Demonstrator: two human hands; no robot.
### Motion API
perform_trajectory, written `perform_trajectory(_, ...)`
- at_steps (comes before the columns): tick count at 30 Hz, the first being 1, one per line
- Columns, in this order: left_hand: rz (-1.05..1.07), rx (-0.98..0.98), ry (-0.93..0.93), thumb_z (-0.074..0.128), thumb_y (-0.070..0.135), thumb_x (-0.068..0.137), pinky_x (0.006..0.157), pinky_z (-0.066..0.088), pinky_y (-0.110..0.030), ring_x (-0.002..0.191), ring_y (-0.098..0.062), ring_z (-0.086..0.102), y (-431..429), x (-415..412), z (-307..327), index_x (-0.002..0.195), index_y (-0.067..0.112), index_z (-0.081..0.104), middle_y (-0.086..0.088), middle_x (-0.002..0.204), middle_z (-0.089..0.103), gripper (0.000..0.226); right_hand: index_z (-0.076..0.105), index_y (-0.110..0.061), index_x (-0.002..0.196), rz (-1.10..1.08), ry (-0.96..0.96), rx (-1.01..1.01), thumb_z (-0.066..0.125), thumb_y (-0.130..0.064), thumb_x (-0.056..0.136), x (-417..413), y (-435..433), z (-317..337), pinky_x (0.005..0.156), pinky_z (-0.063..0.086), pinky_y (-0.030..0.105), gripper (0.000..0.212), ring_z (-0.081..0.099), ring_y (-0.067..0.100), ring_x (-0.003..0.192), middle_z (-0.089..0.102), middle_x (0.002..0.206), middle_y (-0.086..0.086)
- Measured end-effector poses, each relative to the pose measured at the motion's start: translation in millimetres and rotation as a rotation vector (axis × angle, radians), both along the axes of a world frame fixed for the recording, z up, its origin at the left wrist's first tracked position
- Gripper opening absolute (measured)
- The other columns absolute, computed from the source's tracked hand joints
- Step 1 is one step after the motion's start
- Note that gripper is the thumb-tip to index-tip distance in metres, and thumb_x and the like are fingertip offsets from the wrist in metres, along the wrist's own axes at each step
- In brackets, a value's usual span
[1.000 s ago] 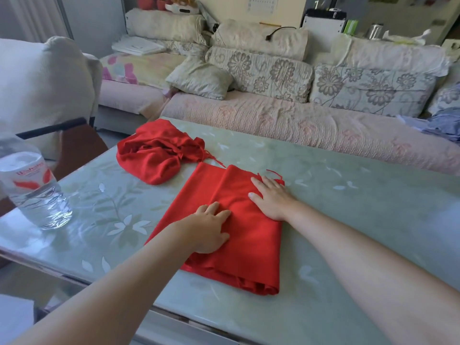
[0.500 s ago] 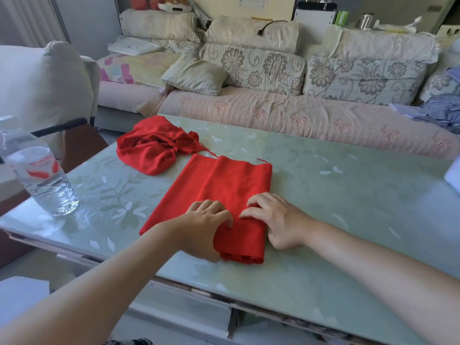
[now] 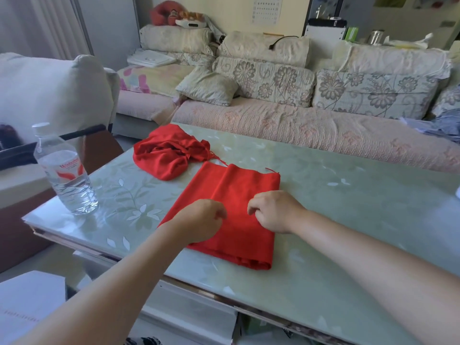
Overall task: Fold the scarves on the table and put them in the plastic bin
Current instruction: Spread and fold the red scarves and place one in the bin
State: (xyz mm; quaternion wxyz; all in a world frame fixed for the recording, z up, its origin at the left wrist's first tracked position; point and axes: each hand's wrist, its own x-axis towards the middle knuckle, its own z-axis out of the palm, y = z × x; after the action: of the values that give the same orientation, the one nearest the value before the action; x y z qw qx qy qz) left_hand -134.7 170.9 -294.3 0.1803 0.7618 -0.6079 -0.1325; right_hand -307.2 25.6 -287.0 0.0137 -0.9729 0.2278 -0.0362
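A red scarf (image 3: pixel 239 185), folded into a flat rectangle, lies on the pale green glass table (image 3: pixel 348 220) in front of me. My left hand (image 3: pixel 199 224) and right hand (image 3: pixel 273 211) sit side by side over its middle, fingers curled down toward the cloth. Whether they pinch the fabric is unclear. A second red scarf (image 3: pixel 166 155) lies crumpled in a heap at the table's far left, just beyond the folded one. I see no plastic bin that I can identify.
A water bottle (image 3: pixel 66 175) stands near the table's left corner. A floral sofa (image 3: pixel 298 125) runs along the far side and a white armchair (image 3: pixel 49 90) stands at the left. A white box (image 3: pixel 27 307) sits on the floor at lower left.
My hands pressed flat on the scarf, slid to its near edge, and have now drawn back to its middle with curled fingers. The folded scarf lies the same.
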Motion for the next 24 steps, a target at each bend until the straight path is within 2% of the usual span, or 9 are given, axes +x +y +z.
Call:
perform_trajectory(2,0.101,-0.027,-0.069,0.049,0.021,0.086,0.089,0.046,-0.030,0.105,-0.023,0.060,-1.7,16.6,-5.5,0.104,0.019,0.070,-0.003,0.106,0.067,0.028,0.066,-0.028,0.122,0.001,-0.011,0.018,0.047,-0.016,0.089,30.6,-5.2,-1.7,0.103,0.042,0.037,0.040,0.054,0.023,0.123,0.062,0.128,-0.002)
perform_trajectory(5,0.254,-0.044,-0.066,0.051,0.027,0.090,0.086,0.047,-0.033,0.103,-0.026,0.058,-6.6,23.2,-10.6,0.108,0.018,0.064,-0.005,0.107,0.058,0.024,0.048,-0.030,0.142,-0.038,0.121,0.034,0.043,-0.009,0.090,71.4,-15.9,-6.7,0.111,0.035,0.040,0.056,0.043,0.025,0.134,0.045,0.147,0.000)
perform_trajectory(7,0.297,0.037,-0.084,0.052,0.028,0.090,0.085,0.047,-0.036,0.106,-0.029,0.057,-11.7,21.3,-13.9,0.113,0.013,0.057,-0.009,0.112,0.056,0.027,0.039,-0.030,0.149,-0.056,0.190,-0.006,0.042,-0.006,0.092,90.8,-23.4,-11.8,0.111,0.036,0.041,0.062,0.041,0.026,0.135,0.039,0.150,0.002)
perform_trajectory(10,0.262,0.186,-0.145,0.052,0.023,0.092,0.076,0.041,-0.033,0.107,-0.032,0.058,-20.7,19.8,-16.7,0.112,0.006,0.052,-0.014,0.116,0.058,0.026,0.032,-0.034,0.152,-0.040,0.178,-0.103,0.039,-0.003,0.094,111.8,-38.3,-19.2,0.104,0.042,0.042,0.066,0.047,0.029,0.129,0.036,0.151,0.002)
perform_trajectory(14,0.209,0.251,-0.152,0.055,0.018,0.092,0.072,0.040,-0.029,0.105,-0.027,0.060,-30.9,24.8,-14.7,0.111,0.007,0.055,-0.009,0.116,0.060,0.022,0.041,-0.036,0.146,0.038,0.193,-0.144,0.038,-0.006,0.097,131.0,-60.3,-30.6,0.096,0.048,0.042,0.058,0.056,0.028,0.121,0.045,0.143,-0.001)
perform_trajectory(18,0.254,0.216,-0.181,0.057,0.032,0.092,0.075,0.039,-0.031,0.108,-0.030,0.057,-26.5,40.7,-12.3,0.112,0.007,0.056,-0.012,0.118,0.060,0.032,0.054,-0.031,0.135,-0.014,0.174,-0.146,0.037,-0.013,0.099,153.3,-72.3,-28.2,0.096,0.044,0.037,0.044,0.055,0.025,0.123,0.055,0.135,-0.001)
perform_trajectory(21,0.383,0.215,-0.231,0.059,0.034,0.091,0.085,0.043,-0.037,0.115,-0.032,0.051,-15.7,62.2,-13.2,0.121,0.006,0.049,-0.015,0.124,0.051,0.042,0.051,-0.029,0.135,0.010,0.152,-0.210,0.036,-0.012,0.099,176.0,-72.7,-25.0,0.092,0.047,0.039,0.043,0.059,0.027,0.120,0.054,0.135,0.002)
perform_trajectory(24,0.468,0.282,-0.216,0.061,0.043,0.090,0.088,0.044,-0.037,0.119,-0.031,0.049,-8.5,78.5,-17.0,0.128,0.005,0.044,-0.015,0.129,0.047,0.057,0.041,-0.028,0.146,0.060,0.134,-0.267,0.033,-0.007,0.100,199.6,-74.7,-25.8,0.093,0.050,0.041,0.051,0.058,0.028,0.121,0.046,0.142,0.003)
